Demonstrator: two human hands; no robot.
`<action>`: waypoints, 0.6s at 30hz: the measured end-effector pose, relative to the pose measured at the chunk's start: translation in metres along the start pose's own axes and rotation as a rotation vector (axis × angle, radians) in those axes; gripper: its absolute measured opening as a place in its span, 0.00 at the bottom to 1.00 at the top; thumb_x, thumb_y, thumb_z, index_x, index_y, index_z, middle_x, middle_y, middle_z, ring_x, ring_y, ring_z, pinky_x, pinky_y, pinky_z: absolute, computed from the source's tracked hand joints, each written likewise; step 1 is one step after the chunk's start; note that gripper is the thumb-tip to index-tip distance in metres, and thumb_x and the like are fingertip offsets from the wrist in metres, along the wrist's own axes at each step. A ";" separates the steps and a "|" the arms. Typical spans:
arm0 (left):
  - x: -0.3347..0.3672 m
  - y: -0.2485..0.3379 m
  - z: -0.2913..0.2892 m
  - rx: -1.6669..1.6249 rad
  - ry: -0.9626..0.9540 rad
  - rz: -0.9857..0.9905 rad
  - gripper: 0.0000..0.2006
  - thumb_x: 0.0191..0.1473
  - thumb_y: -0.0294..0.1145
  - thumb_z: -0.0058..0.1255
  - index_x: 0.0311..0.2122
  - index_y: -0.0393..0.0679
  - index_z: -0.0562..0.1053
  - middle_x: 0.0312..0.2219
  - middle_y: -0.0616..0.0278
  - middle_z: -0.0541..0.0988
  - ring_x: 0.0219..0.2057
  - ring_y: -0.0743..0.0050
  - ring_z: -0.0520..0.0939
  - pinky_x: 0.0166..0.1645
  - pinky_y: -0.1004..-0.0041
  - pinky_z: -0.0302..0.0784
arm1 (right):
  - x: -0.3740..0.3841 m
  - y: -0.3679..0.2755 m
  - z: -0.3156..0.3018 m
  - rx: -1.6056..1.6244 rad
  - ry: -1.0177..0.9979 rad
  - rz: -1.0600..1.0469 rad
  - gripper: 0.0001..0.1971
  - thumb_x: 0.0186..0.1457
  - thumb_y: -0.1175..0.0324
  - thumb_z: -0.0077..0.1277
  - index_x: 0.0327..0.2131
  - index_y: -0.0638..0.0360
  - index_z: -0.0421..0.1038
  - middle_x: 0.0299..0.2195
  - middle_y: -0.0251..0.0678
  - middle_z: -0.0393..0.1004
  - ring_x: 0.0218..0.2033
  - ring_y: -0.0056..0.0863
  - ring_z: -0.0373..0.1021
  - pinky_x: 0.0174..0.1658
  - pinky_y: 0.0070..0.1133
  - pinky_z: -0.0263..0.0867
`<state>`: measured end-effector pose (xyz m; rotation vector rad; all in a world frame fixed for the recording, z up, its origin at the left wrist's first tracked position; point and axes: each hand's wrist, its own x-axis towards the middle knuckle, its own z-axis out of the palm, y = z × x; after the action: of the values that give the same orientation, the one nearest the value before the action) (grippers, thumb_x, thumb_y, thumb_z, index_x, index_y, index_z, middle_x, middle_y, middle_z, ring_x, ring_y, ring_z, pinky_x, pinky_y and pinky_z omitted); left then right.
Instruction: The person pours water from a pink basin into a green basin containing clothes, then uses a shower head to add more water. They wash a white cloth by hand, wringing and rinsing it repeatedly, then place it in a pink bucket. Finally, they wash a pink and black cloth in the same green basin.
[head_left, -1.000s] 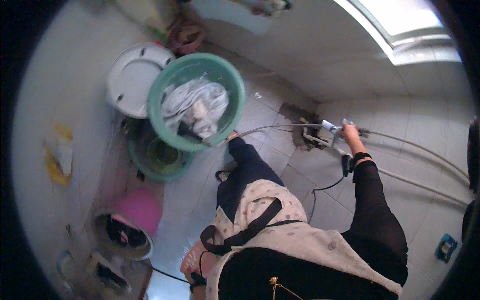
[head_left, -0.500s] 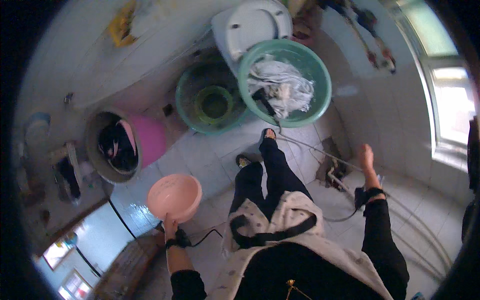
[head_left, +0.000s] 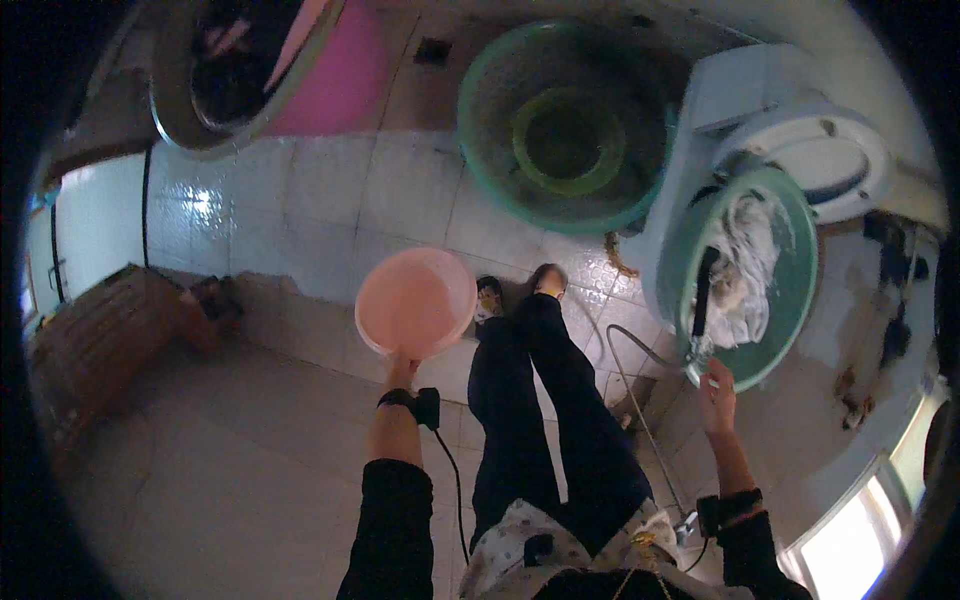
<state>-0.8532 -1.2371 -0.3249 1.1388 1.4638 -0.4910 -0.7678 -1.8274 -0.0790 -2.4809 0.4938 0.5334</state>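
Two hands: left hand pinches the pink bowl at its near rim, the bowl's six o'clock; right hand has fingers bent at a metal fitting, and I cannot tell whether they close on it.
Bowl: nine o'clock, just off the middle of view; probably light, fairly stiff plastic, slick if wet; best taken by the rim, thumb inside, fingers beneath.
Hose: four o'clock, thin and likely bendy, so the fitting gives the firmer hold.
Green tub: three o'clock, holding white cloth, soft and probably heavy if soaked.
Large tub: twelve to one o'clock.
Pink bucket: eleven o'clock.
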 end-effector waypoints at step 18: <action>0.039 -0.049 0.006 -0.065 -0.108 -0.175 0.19 0.59 0.45 0.41 0.50 0.47 0.62 0.39 0.57 0.73 0.34 0.59 0.77 0.35 0.67 0.73 | 0.103 -0.021 0.041 0.205 -0.031 0.253 0.24 0.55 0.73 0.48 0.56 0.62 0.59 0.44 0.48 0.72 0.44 0.35 0.72 0.44 0.26 0.67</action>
<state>-0.8867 -1.2498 -0.3769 0.9233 1.4811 -0.6121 -0.6817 -1.8109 -0.1493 -2.2253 0.8143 0.5872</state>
